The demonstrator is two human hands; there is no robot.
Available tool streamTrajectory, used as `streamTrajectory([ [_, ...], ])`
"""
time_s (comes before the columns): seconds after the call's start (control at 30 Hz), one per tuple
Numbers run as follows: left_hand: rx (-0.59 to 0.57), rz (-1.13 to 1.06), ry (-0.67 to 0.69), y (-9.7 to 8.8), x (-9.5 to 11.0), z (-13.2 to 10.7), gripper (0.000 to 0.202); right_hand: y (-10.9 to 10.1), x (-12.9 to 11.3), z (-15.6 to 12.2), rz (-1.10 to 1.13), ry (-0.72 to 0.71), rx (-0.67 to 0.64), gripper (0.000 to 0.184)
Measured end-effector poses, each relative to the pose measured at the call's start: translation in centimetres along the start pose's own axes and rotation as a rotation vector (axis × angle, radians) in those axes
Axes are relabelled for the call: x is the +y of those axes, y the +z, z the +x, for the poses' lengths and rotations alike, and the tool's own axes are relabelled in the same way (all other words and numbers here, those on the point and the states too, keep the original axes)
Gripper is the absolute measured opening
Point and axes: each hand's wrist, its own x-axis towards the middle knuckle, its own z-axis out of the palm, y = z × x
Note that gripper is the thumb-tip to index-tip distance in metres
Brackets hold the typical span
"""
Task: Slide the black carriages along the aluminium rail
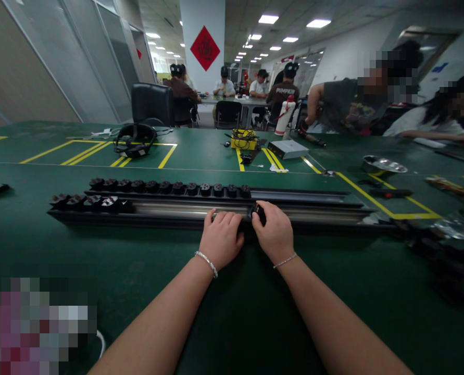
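Note:
Two long black rails lie side by side across the green table. The near rail [169,209] carries several black socket modules at its left end. The far rail [294,195] has a longer row of modules [169,186]. My left hand [221,237] rests on the near rail's front edge with fingers curled over it. My right hand [273,229] is just beside it, fingers pinched on a small black socket module [258,211] sitting in the near rail's channel.
Black headphones [135,140] lie at the back left. A yellow box [243,139], a grey box [288,149] and a white bottle [285,117] stand behind the rails. A metal dish [383,164] and dark parts lie right. Other people sit at the table's far right and at a farther table.

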Motion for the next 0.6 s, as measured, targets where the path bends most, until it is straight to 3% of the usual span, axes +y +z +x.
streamTrajectory([
  [0.6,-0.008,-0.003,-0.018,0.09,0.05,0.1,0.026,0.11,0.08,-0.03,-0.04,0.024,-0.01,0.031],
])
